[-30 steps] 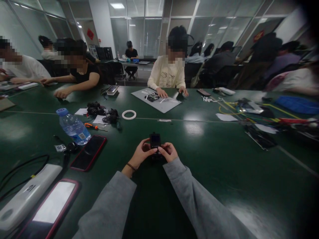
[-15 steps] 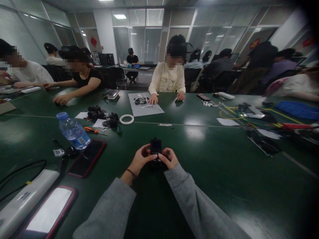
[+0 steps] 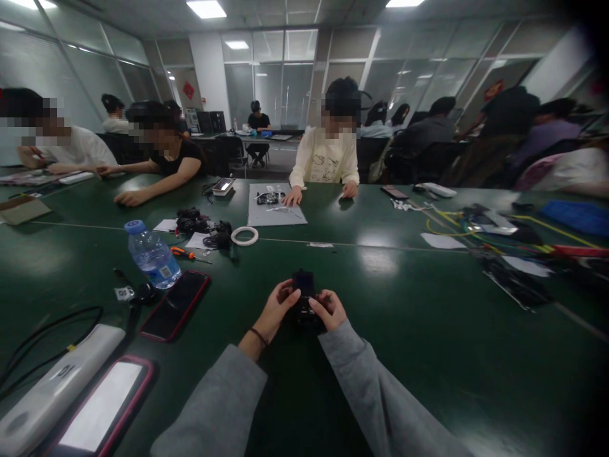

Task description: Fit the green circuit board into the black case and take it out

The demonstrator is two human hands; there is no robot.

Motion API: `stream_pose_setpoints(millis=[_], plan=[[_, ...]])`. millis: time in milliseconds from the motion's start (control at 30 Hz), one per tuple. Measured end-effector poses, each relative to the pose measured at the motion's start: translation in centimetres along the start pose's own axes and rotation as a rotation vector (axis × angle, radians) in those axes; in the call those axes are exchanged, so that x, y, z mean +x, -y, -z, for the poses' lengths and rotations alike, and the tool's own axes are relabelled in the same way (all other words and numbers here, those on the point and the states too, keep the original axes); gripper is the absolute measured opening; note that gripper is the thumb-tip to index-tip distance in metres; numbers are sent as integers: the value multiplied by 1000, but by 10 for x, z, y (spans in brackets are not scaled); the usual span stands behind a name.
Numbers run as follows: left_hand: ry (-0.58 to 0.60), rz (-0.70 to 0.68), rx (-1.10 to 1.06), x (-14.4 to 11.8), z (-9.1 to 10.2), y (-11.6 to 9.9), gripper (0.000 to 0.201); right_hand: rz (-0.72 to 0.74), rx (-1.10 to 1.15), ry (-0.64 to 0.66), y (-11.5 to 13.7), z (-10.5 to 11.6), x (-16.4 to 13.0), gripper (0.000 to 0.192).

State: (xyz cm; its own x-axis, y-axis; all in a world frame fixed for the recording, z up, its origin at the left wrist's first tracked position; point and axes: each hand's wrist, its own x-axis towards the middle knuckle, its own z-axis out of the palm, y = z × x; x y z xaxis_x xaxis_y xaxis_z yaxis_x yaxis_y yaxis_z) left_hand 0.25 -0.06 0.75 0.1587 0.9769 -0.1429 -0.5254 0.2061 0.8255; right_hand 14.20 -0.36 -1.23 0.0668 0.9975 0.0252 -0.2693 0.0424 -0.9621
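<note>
Hands [image 3: 280, 308] and [image 3: 328, 309] still clasp small black device [image 3: 304, 298], unchanged.

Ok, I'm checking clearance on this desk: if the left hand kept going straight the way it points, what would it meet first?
The left hand points up and right at the small black device that both hands hold, so it would meet that at once. Its fingertips look as if they already touch it. The right hand lies just beyond.

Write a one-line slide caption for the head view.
Left hand and right hand grip a small black device above a green table, a water bottle and phone at left.
</note>
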Motion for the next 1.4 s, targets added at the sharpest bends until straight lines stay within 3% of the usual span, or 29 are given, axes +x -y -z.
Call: stream_pose_setpoints(millis=[67,133,233,433,567,700,800,1033,1400], plan=[[44,130,-146,1,-6,1,57,16,-16,-17,-3,-4,0,51],[113,280,-264,3,-12,2,69,27,-35,-26,-7,-9,-1,49],[85,262,-354,7,-16,5,72,41,-58,-34,-11,-16,0,48],[39,262,-311,12,-11,8,74,190,-181,-34,-15,-26,-5,41],[25,260,-324,14,-8,10,76,399,-487,-105,-16,-25,-9,38],[78,280,-341,14,-7,10,82,686,-695,-98,-17,-25,-11,54],[79,278,-320,13,-9,9,82,812,-801,-83,-17,-28,-14,60],[30,261,-256,13,-8,14,81,834,-823,-101,-19,-30,-14,44],[130,253,-253,7,-11,8,80,838,-882,-76,-17,-24,-13,51]])
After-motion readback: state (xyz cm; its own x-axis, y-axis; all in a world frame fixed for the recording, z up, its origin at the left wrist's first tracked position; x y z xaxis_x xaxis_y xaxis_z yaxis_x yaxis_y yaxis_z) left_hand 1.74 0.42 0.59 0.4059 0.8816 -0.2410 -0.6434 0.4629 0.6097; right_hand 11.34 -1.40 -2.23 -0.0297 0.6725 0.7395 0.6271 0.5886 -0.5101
